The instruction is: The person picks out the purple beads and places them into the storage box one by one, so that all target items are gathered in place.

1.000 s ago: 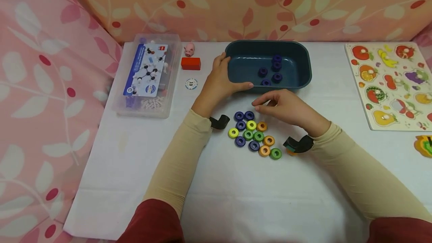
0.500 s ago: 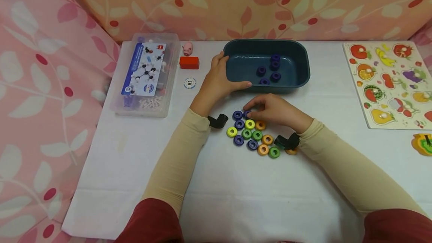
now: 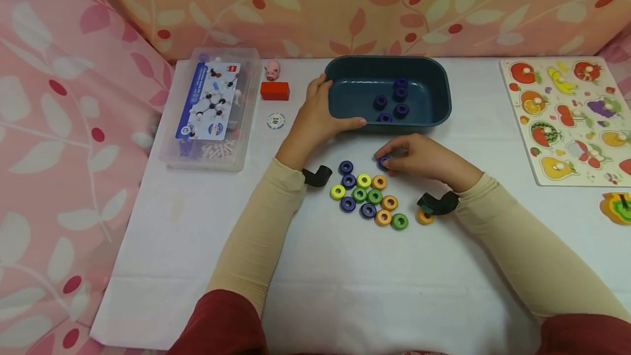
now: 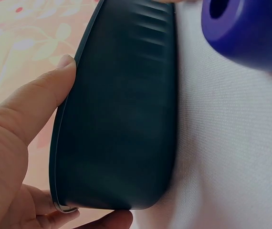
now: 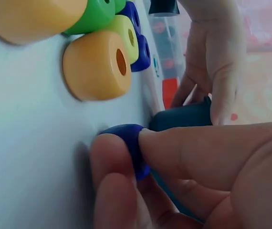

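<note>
My left hand holds the left end of a dark teal plastic tub, its thumb along the near rim and fingers round the corner. Inside the tub lie several purple ring beads. Between thumb and fingers of my right hand is a pinched purple bead, just in front of the tub. Left of and below that hand, a loose group of beads lies on the white cloth: purple, yellow, green and orange. One orange bead sits apart, under the right wrist's black mount.
A clear plastic case with a molecule-model label stands at the left. Beside it are a pink toy pig, a red block and a round chip. A fruit puzzle board lies at the right, a yellow-green piece below it.
My right hand went down to the bead group, took hold of a purple bead from its top row, and moved right with it. The left hand stays on the tub.
</note>
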